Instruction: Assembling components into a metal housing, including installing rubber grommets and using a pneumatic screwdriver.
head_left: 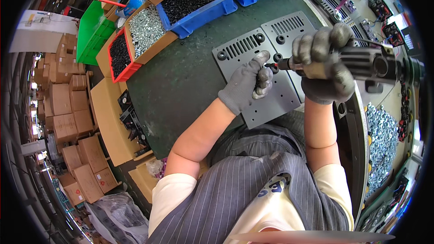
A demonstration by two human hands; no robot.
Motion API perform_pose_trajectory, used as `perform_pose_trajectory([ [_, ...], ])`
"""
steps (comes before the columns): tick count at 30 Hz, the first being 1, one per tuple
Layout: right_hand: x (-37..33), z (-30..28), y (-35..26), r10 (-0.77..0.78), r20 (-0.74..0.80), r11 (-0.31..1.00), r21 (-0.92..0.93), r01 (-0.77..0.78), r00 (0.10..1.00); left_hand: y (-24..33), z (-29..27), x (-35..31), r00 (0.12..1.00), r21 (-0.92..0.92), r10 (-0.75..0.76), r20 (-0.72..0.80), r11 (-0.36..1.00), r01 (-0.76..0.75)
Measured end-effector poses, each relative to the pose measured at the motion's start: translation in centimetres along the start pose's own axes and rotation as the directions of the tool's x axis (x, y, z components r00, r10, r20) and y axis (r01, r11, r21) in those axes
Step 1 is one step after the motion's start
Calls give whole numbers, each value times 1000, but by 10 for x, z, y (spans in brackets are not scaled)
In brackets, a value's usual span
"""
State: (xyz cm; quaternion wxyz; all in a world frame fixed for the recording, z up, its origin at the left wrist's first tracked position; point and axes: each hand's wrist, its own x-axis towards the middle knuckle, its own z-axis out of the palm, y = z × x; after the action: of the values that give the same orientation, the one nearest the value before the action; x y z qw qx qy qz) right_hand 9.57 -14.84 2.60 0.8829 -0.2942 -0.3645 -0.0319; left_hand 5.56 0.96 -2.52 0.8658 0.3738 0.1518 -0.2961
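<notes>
Over plates (pixel 271 104), power driver (pixel 360 58), blue bin (pixel 207 16) beyond

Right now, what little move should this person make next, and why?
Perhaps ease the left hand slightly clear, to lower the risk of a pinch: the right hand holds a power driver, its tip close beside the left fingers, above slotted grey plates. Whether tip and fingers touch is hard to tell.

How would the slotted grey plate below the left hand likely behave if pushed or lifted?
The plate probably stays stiff, given its straight edges and metallic look. Broad and flat, it would likely slide rather than roll. It may feel light for its span, looking thin and slotted.
</notes>
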Motion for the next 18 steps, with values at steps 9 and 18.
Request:
perform_pose_trajectory([
  [9, 6, -66, -22, 8, -458, 977, 193, 91, 889, 40, 2, 21, 995, 152, -49, 93, 988, 34],
  [18, 25, -93, -10, -43, -462, 994, -108, -8, 886, 53, 19, 70, 892, 982, 411, 186, -115, -152],
])
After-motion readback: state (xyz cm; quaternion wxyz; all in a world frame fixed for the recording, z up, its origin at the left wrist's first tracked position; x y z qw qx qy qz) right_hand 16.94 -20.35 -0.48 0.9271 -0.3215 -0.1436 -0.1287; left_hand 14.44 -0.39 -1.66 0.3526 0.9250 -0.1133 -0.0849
